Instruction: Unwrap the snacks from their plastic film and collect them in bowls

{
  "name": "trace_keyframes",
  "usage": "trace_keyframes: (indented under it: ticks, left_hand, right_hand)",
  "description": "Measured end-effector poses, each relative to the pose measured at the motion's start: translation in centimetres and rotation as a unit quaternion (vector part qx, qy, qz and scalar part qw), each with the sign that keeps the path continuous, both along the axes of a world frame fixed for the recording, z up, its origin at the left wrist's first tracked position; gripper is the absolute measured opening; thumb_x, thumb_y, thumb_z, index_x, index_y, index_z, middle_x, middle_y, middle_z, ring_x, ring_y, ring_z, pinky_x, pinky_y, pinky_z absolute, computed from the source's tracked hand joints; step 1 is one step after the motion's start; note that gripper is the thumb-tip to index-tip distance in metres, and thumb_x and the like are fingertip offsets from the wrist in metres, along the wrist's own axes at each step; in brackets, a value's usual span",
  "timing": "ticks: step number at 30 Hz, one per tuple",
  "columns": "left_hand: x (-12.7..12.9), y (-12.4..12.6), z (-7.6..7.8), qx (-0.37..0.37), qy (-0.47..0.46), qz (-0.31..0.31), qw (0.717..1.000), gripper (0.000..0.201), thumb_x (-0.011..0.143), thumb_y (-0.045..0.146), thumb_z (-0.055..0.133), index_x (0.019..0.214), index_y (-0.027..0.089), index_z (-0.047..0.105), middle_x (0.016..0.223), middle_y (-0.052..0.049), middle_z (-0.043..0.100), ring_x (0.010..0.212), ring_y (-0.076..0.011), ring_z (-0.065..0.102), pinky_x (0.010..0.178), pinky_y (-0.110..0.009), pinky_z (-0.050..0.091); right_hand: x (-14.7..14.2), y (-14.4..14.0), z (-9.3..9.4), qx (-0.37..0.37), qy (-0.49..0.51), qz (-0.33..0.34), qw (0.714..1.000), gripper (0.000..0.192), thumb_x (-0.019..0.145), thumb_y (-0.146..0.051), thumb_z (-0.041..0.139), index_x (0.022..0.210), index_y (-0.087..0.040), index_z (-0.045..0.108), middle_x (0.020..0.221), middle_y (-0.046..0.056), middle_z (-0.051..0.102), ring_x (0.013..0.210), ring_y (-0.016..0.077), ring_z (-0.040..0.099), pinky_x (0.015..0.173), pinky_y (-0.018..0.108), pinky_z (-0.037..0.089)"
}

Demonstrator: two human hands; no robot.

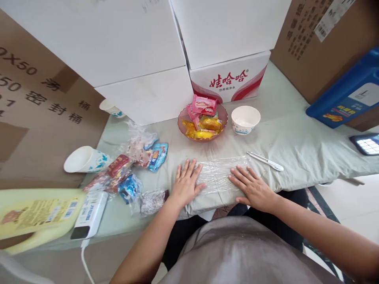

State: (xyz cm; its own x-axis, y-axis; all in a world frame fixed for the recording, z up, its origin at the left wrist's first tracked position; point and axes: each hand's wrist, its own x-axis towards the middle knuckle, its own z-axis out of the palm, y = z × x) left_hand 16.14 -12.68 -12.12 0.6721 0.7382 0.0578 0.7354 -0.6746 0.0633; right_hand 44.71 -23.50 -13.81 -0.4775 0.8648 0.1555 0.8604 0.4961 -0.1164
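Near the front edge of the table [296, 130], a sheet of clear plastic wrap [220, 173] lies flat between your hands. Your left hand [186, 183] and right hand [251, 187] both press down on its ends with fingers spread wide and flat, gripping nothing. It looks thin, light and clingy, likely to wrinkle or stick to itself, so take it by the corners. A snack bowl [222, 114] sits behind it, a slim white tool [265, 161] just right.

Head-worn view, steeply down, close
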Motion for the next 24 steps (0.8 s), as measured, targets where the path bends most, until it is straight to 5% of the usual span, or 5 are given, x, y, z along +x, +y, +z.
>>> trace_keyframes:
  ticks: [2,7,13,18,24]
  left_hand:
    - [-1.0,-0.8,0.5,0.018,-0.025,0.011,0.999,0.066,0.091,0.05,0.052,0.145,0.016,0.039,0.154,-0.018,0.033,0.145,-0.0384,0.023,0.114,-0.061,0.023]
    - [-2.1,-3.1,1.8,-0.038,-0.093,-0.1,0.99,0.036,0.085,0.033,0.059,0.118,0.018,0.061,0.128,-0.013,0.058,0.129,-0.0308,0.047,0.109,-0.05,0.041]
    - [-3.5,-2.8,2.8,-0.082,-0.17,-0.123,0.974,0.019,0.085,0.008,0.045,0.085,0.019,0.06,0.112,-0.008,0.066,0.121,-0.0213,0.056,0.102,-0.038,0.049]
    - [-2.6,-1.4,2.8,-0.095,-0.217,0.009,0.972,0.015,0.093,0.02,0.044,0.096,0.021,0.058,0.093,-0.003,0.07,0.088,-0.0166,0.068,0.08,-0.03,0.055]
    - [0.0,0.9,1.5,-0.043,-0.091,0.154,0.983,0.015,0.089,0.021,0.051,0.1,0.018,0.061,0.089,-0.006,0.07,0.076,-0.0217,0.067,0.068,-0.033,0.053]
  right_hand:
    - [1.2,-0.8,0.0,0.005,0.02,0.001,1.0,0.07,0.09,-0.058,0.051,0.146,-0.016,0.04,0.153,0.015,0.036,0.144,0.0318,0.024,0.115,0.054,0.023]
    - [2.6,-2.0,1.1,-0.005,0.117,0.01,0.993,0.036,0.094,-0.039,0.053,0.122,-0.019,0.061,0.131,0.013,0.059,0.127,0.0275,0.05,0.103,0.048,0.044]
    - [3.1,-2.6,2.5,-0.024,0.224,-0.014,0.974,0.018,0.095,-0.019,0.047,0.101,-0.022,0.064,0.108,0.009,0.067,0.109,0.0225,0.061,0.091,0.043,0.052]
    - [2.9,-1.4,3.0,-0.053,0.256,-0.138,0.955,0.021,0.098,-0.026,0.04,0.102,-0.021,0.06,0.094,0.007,0.069,0.089,0.0189,0.066,0.079,0.034,0.053]
    - [2.6,2.0,2.8,-0.072,0.085,-0.279,0.954,0.03,0.097,-0.032,0.041,0.111,-0.017,0.063,0.102,0.01,0.069,0.086,0.0237,0.066,0.074,0.035,0.05]
